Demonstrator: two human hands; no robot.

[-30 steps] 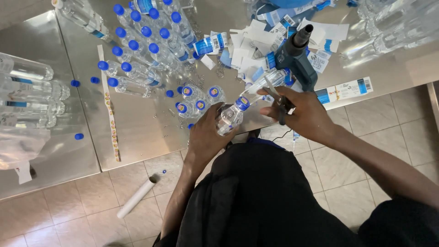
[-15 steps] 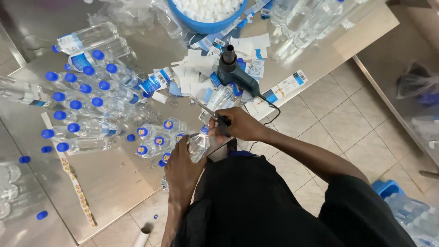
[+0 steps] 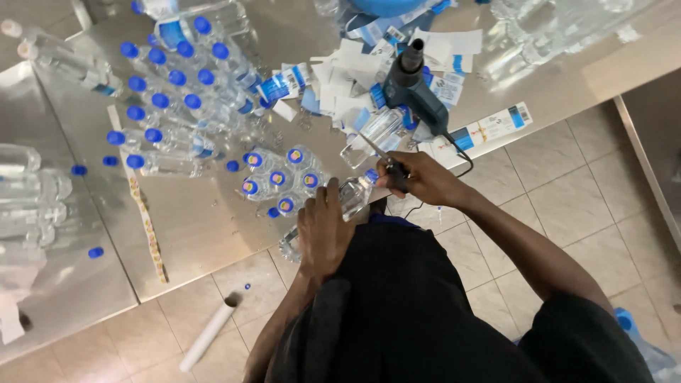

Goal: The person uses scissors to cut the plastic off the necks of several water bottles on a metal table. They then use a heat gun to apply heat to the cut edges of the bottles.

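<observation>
My left hand (image 3: 323,230) grips a clear plastic bottle (image 3: 347,198) with a blue cap, held on its side over the steel table's edge (image 3: 198,234). My right hand (image 3: 418,181) is at the bottle's cap end, fingers closed around a thin metal tool (image 3: 376,150) whose tip points up and left. A dark heat gun (image 3: 415,89) lies on the table just beyond my right hand, amid loose white and blue labels (image 3: 340,89). Several upright capped bottles (image 3: 280,181) stand right beside my left hand.
Rows of lying blue-capped bottles (image 3: 177,99) fill the table's left middle. Uncapped bottles (image 3: 28,191) lie at far left, with loose blue caps (image 3: 95,252). A white tube (image 3: 206,337) lies on the tiled floor. A label strip (image 3: 142,213) crosses the table.
The view has shifted, so the table sits further right and nearer. Both hands stay on the same bottle, which is now lower against my body.
</observation>
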